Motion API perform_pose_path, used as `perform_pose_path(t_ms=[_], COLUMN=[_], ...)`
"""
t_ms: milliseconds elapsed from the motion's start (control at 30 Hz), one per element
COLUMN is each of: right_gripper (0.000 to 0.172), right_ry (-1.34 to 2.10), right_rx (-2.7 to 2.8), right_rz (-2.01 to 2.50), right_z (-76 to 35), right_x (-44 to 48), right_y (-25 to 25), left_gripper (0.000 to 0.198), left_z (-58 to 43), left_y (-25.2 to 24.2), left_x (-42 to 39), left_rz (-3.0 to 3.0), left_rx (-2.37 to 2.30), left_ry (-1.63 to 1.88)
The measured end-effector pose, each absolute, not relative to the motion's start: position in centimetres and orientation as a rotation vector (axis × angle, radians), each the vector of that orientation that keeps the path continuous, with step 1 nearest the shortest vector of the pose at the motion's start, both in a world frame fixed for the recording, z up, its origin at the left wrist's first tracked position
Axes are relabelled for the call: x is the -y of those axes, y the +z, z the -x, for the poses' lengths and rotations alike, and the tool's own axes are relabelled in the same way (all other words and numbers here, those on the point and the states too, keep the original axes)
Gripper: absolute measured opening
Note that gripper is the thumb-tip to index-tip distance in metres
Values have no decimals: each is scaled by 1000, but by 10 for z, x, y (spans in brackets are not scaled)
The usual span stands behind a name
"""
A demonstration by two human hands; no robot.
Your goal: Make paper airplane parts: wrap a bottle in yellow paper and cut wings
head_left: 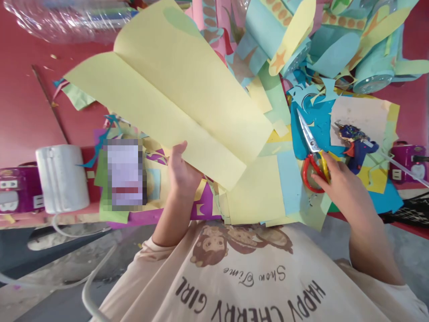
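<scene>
A large sheet of pale yellow paper [187,85], creased along its length, is raised off the table in my left hand [183,172]. My left thumb lies on its near face, and the other fingers are hidden behind it. At the right, my right hand [342,181] has its fingers at the yellow handle of a pair of scissors [313,147] with one red and one yellow loop. The slightly parted blades point away from me over a blue sheet [298,134]. More pale yellow paper [254,192] lies flat between my hands.
A glue gun [358,145] rests on paper at the right, its cord running off. Blue bottle crafts [375,74] stand at the back right. A phone [125,174] and a white pouch [62,179] lie left. Plastic bottles [77,20] sit at the back left.
</scene>
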State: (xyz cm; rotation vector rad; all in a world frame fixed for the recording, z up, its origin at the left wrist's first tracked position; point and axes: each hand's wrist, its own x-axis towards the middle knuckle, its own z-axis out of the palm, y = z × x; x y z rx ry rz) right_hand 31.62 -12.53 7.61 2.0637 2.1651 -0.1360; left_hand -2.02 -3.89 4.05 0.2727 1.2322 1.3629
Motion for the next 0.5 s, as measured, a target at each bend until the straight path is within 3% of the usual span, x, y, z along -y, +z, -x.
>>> perform_pose_path(t_ms=[167, 367, 500], right_gripper=[65, 49, 43], right_ry=[-99, -311, -854], right_rx=[-2156, -2138, -2005], right_rz=[-2097, -2344, -2714], right_z=[-316, -327, -344], right_x=[115, 104, 109], right_y=[69, 65, 77], left_gripper=[7, 9, 16], left_z=[19, 20, 22], left_y=[45, 44, 42], left_x=[39, 38, 38], left_rz=[-258, -273, -281], left_rx=[-1204, -1181, -1203], left_ry=[1398, 1394, 1398])
